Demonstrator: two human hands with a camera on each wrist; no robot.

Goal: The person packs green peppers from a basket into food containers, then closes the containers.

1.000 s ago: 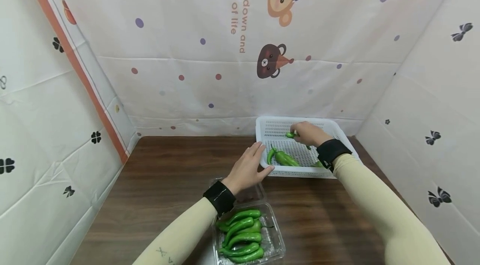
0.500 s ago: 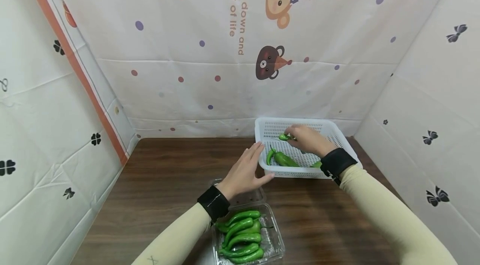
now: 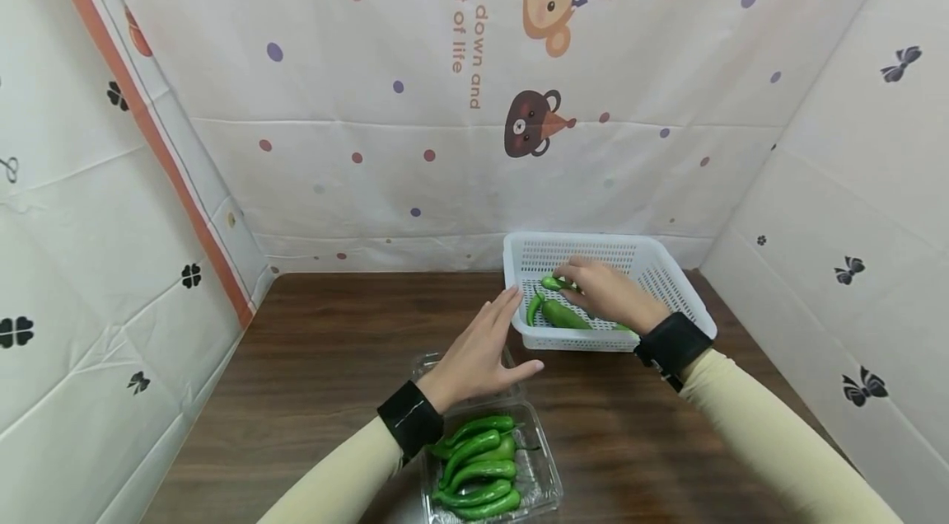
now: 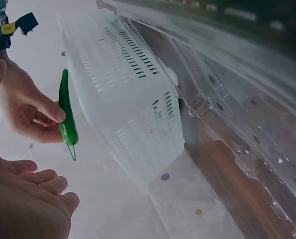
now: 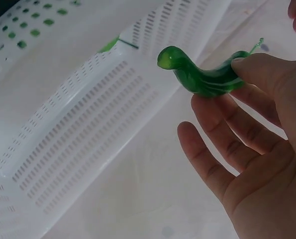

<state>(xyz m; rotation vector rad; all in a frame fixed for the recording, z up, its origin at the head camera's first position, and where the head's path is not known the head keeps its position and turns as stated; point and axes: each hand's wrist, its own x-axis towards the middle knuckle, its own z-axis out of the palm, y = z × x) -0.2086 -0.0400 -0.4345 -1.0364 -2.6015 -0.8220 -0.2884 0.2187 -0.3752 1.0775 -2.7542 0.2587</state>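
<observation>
My right hand [image 3: 608,293] pinches a green chili pepper [image 3: 552,283] between thumb and fingers. It holds the pepper over the white slotted basket [image 3: 593,238]; the curved pepper [image 5: 205,79] shows its thin stem in the right wrist view. Inside the basket lie a thick green pepper [image 3: 565,315] and a small curved one [image 3: 534,308]; another is partly hidden under my right wrist. With fingers straight and thumb spread, my left hand [image 3: 474,355] is at the basket's left side. Whether its fingertips touch the rim, I cannot tell.
A clear plastic box [image 3: 549,479] with several green chili peppers [image 3: 482,470] stands at the front of the brown wooden table [image 3: 334,359]. Its open lid lies behind it, partly under my left forearm. Patterned cloth walls [image 3: 356,203] enclose the back and sides.
My right hand has moved left and toward me inside the basket area, carrying the pinched pepper. My left hand has drawn slightly back toward me. The peppers in the box have not moved.
</observation>
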